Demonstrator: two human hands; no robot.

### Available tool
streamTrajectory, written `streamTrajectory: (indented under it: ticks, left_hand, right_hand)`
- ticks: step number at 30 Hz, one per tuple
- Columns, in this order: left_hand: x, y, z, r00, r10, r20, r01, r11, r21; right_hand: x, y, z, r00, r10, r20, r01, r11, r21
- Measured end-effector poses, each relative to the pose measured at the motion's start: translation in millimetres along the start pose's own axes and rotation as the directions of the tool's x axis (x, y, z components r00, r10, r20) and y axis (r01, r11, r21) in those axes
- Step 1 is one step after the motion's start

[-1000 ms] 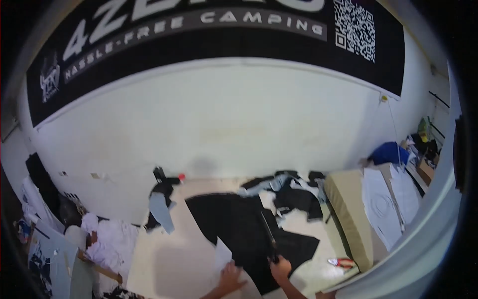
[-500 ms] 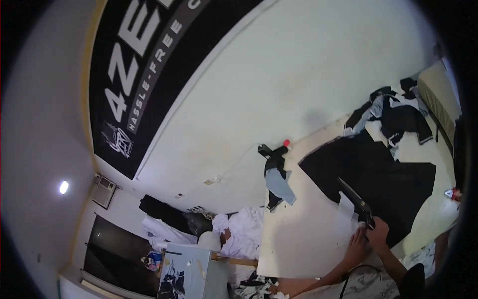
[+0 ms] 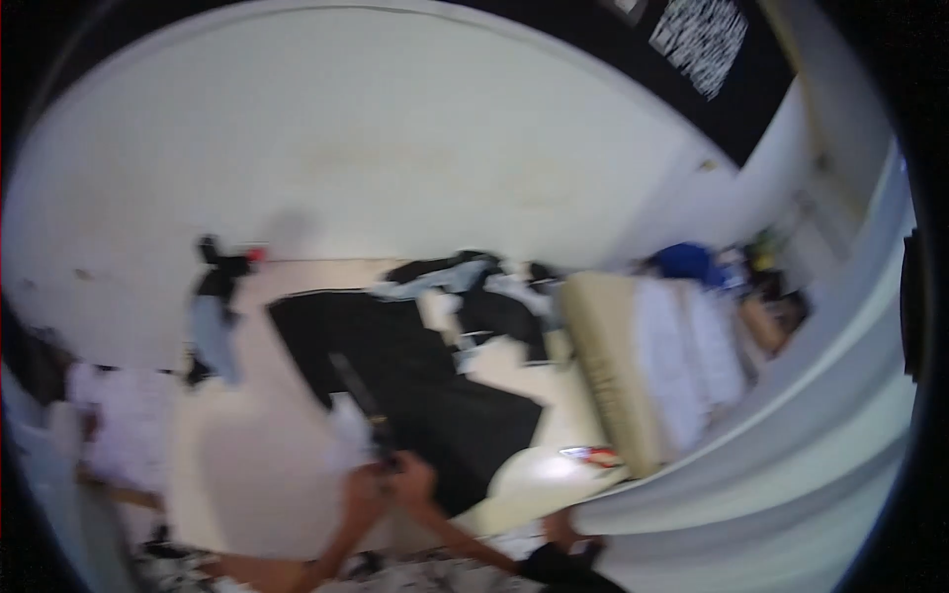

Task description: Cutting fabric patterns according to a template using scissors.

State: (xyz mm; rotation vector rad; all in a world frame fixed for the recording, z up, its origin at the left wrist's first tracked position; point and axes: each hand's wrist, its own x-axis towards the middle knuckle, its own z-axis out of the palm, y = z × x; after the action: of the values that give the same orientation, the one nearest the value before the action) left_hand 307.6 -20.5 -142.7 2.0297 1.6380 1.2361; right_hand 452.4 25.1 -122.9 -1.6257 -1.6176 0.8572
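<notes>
Black fabric [image 3: 435, 405] could get nicked if the scissors [image 3: 358, 387], extending over it, slip in the right hand [image 3: 413, 479] gripping their handles. The fabric spreads across the tabletop [image 3: 267, 445], mostly far of the right hand and right of the left hand [image 3: 366, 491], whose hold blur hides.
</notes>
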Motion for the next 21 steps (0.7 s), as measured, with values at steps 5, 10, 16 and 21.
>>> streamTrajectory:
  ticks: [5,10,16,21]
  left_hand:
    - [-5,-17,-5,0.977,-0.215,0.003,0.214,0.975,-0.059]
    - [-16,-1,-18,0.956,-0.201,0.215,0.141,0.954,0.263]
    - [-30,44,0,0.753,0.139,0.643,-0.216,0.975,0.043]
    - [8,61,8,0.51,0.086,0.856,0.386,0.866,-0.317]
  right_hand:
    - [10,27,34,0.992,-0.079,-0.096,0.083,0.996,0.041]
    - [-1,7,15,0.995,0.077,-0.057,-0.079,0.996,-0.035]
    - [25,60,-12,0.975,-0.057,-0.215,0.012,0.979,-0.204]
    - [21,55,-45,0.958,0.033,-0.285,-0.106,0.964,-0.245]
